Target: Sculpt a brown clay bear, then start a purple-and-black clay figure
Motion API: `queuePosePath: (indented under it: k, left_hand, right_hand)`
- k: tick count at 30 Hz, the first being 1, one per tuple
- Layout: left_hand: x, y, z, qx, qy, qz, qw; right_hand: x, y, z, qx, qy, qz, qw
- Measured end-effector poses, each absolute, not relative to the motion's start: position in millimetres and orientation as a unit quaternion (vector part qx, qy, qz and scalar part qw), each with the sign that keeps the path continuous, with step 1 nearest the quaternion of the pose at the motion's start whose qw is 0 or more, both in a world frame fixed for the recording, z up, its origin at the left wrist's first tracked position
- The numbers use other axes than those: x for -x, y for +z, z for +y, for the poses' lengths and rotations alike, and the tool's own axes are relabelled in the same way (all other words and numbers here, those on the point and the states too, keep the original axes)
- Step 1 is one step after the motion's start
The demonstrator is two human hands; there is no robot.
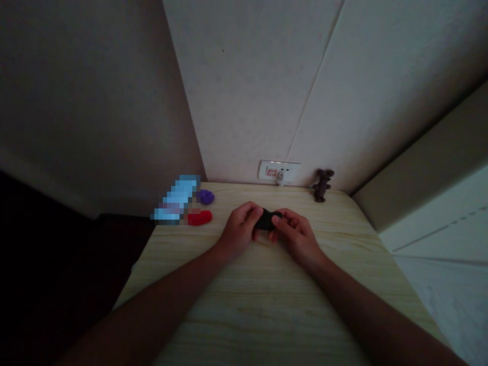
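Note:
Between my two hands is a piece of black modelling clay [264,220], soft-looking and flattened, held just above the table. My left hand [240,223] grips its left end, thumb on top and fingers curled beneath. At its right end my right hand [300,236] pinches it the same way, with the thumb pressed on the upper face. Parts of the fingers under the clay are hidden. To the left of my hands lie a red clay bar [200,218] and a purple clay lump [206,196]. A small brown clay figure [323,185] with round ears stands at the back right.
A bright bluish object [177,201], blurred by pixels, is at the table's left edge. The light wooden table [267,305] meets a wall with a socket plate [279,171], where a white plug [281,176] sits. A pale cabinet-like surface [430,188] rises on the right.

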State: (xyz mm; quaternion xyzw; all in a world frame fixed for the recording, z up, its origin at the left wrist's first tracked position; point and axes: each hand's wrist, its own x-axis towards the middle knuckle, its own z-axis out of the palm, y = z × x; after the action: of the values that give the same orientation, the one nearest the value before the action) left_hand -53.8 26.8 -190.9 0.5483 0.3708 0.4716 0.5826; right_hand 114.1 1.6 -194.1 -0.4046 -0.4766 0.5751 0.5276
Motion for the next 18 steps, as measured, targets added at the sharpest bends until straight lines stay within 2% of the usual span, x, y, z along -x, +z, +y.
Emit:
queuePosePath:
  k: [8,15,18]
  left_hand:
    - [55.9,-192.0,22.3,-0.602,0.435,0.336,0.58]
    - [57.0,-195.5,29.8,-0.566,0.443,0.331,0.611]
    - [56.8,-195.5,31.1,-0.559,0.436,0.329,0.623]
  right_hand:
    - [-114.9,-189.5,-1.4,0.396,0.555,-0.506,0.528]
    - [-117.9,-193.0,-3.2,0.382,0.522,-0.555,0.523]
    - [-120.9,-196.0,-2.6,0.394,0.467,-0.609,0.505]
